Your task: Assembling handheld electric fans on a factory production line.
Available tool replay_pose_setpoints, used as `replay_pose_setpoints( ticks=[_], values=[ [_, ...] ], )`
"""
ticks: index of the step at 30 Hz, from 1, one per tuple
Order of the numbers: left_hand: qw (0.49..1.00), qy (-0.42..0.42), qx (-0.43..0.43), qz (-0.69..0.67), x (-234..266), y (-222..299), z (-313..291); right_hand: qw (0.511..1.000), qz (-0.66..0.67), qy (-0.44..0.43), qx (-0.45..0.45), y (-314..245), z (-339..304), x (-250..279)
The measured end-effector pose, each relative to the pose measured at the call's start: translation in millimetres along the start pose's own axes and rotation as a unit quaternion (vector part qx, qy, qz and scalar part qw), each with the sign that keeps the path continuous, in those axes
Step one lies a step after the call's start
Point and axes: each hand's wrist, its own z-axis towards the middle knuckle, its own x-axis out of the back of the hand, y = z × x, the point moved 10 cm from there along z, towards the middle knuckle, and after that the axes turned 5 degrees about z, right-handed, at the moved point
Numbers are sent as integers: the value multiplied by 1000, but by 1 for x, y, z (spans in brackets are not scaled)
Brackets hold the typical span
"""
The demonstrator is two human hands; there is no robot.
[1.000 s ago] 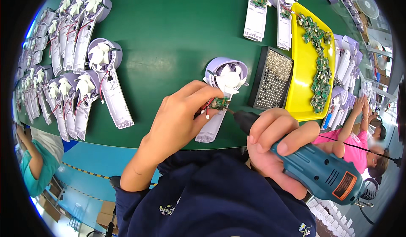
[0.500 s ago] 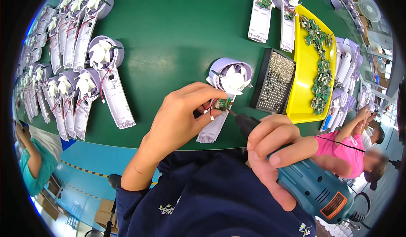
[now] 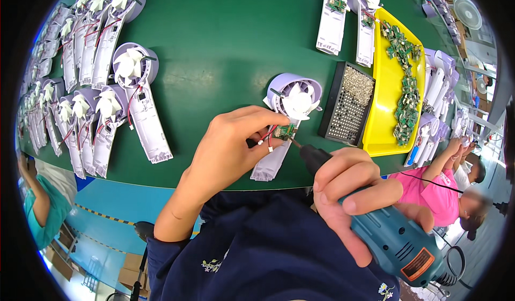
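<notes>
A teal electric screwdriver (image 3: 397, 236) with a black nose is wrapped in my right hand (image 3: 354, 193). Its bit reaches the edge of a small green circuit board (image 3: 284, 132), which lies on the handle of a lilac handheld fan housing (image 3: 265, 164) with white blades. My left hand (image 3: 230, 145) pinches the board and its red and black wires at the housing's neck; the fingertips are closed around it. Exactly where the bit's tip meets the board is too small to make out.
Right of the fan stands a black screw tray (image 3: 343, 124) with many small screws. Beside it a yellow tray (image 3: 383, 134) holds green boards. Rows of fan housings (image 3: 107, 108) fill the left side. Two housings (image 3: 332, 27) lie far right. People sit at both sides.
The electric screwdriver and my right hand have shifted very slightly. My left hand keeps its pinch on the board, and the fan housing stays in nearly the same place.
</notes>
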Motion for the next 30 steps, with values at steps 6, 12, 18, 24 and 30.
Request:
replay_pose_setpoints(
  ticks=[6, 12, 18, 24, 30],
  values=[
    [999, 20, -5, -31, 5, 2, -2, 993, 36, 104, -50, -20, 8, 33],
    [995, 68, -31, -69, 11, 10, -12, 794, -102, 228, -554, 39, -83, 60],
    [990, 103, -88, -26, 5, 27, -16, 767, -16, 271, -582, 46, -111, 58],
    [985, 134, -111, -16, 7, 28, -22, 733, 66, 271, -621, 54, -118, 54],
    [984, 137, -117, -7, 7, 32, -23, 733, 41, 280, -618, 52, -113, 54]
  ],
)
